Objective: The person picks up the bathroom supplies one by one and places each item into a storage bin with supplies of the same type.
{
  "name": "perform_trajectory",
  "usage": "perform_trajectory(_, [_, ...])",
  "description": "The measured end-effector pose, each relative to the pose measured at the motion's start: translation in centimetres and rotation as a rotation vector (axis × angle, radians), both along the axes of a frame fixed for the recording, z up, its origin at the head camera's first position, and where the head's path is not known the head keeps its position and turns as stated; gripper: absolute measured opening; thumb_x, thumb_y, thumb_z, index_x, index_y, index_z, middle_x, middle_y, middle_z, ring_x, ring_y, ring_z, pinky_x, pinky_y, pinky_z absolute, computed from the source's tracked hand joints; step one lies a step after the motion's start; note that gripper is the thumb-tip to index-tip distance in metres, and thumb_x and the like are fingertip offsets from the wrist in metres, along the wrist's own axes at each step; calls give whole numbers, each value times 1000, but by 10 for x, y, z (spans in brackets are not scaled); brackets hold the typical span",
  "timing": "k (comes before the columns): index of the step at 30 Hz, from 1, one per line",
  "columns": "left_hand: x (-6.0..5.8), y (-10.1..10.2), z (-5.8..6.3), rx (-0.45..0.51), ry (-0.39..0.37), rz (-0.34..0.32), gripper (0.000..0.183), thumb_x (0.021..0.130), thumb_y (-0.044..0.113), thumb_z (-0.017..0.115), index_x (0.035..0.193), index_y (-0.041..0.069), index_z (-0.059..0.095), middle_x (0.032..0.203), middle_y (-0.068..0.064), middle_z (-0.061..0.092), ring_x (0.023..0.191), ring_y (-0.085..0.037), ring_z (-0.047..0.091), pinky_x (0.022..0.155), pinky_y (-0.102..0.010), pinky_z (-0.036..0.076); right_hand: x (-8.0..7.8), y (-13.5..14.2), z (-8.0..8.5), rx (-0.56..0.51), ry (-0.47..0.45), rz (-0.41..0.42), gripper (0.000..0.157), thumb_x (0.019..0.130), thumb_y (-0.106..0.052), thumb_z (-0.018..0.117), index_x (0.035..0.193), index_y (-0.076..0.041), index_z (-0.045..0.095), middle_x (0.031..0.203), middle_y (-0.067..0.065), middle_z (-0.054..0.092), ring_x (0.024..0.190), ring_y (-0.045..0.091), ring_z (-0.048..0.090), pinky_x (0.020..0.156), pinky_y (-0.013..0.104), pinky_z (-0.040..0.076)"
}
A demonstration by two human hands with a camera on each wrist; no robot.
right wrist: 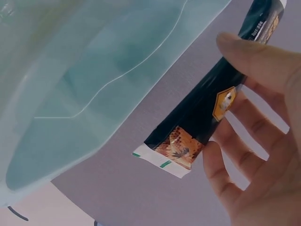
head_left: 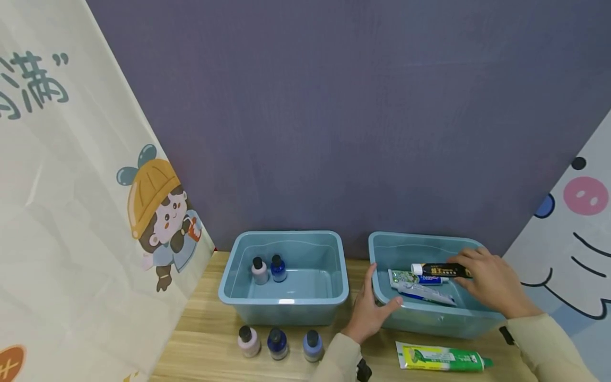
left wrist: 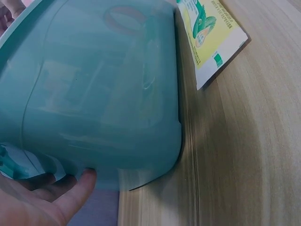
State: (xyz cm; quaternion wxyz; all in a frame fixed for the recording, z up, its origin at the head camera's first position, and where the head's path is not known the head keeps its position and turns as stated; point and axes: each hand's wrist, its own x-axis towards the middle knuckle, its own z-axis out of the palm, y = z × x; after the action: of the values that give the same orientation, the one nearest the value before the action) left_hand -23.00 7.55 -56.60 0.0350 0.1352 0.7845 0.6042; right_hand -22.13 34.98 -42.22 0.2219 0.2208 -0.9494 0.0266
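My right hand (head_left: 491, 278) pinches a black toothpaste tube (right wrist: 202, 103) between thumb and fingers, above the right blue plastic bin (head_left: 429, 323). The tube's white cap points left in the head view, and a honeycomb picture shows near its flat end. Under it, a green-and-blue toothpaste tube (head_left: 415, 277) and a whitish toothpaste tube (head_left: 427, 293) lie inside the bin. My left hand (head_left: 369, 313) holds that bin by its left end, the thumb near the front corner; fingertips (left wrist: 84, 183) press its wall. In front of the bin lies a yellow-and-green toothpaste tube (head_left: 439, 357).
A left blue bin (head_left: 284, 313) holds a pink bottle (head_left: 260, 273) and a dark blue bottle (head_left: 278, 270). Before it on the wooden table (head_left: 195, 350) stand a pink bottle (head_left: 249, 344), a dark blue bottle (head_left: 277, 346) and a periwinkle bottle (head_left: 313, 348). A grey-purple panel (head_left: 334, 116) rises behind.
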Motion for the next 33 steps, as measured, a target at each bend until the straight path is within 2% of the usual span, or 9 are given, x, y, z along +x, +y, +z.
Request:
perform_trajectory(4, [-1,0,0,-4,2,-6,93,89,61,70,156,58,6,168,0,29,148,-34,40,110,-60,43,-4,-1,-1,25,-26,3,45,65,-21,96,105,-14,79,104,9,73,89,30,64,65,47,56])
perform_trajectory(9, [0,1,0,-4,-6,-4,92,90,58,71,155,60,6,168,0,29,148,-33,39,110,-59,43,-8,-1,-1,45,-86,-2,43,69,-20,94,108,-14,78,108,11,73,96,34,65,72,51,57])
perform_trajectory(21, [0,1,1,5,-14,3,92,88,65,69,155,61,6,168,1,29,149,-33,39,110,-60,41,-18,-8,0,54,-242,3,36,74,-16,90,108,-15,78,109,10,73,104,41,65,82,58,55])
perform_trajectory(33, [1,0,3,5,-23,-4,92,89,63,69,155,61,5,168,1,28,149,-33,39,110,-61,41,-33,-6,-6,58,-381,-25,38,75,-18,90,110,-14,77,117,14,72,106,43,64,80,57,55])
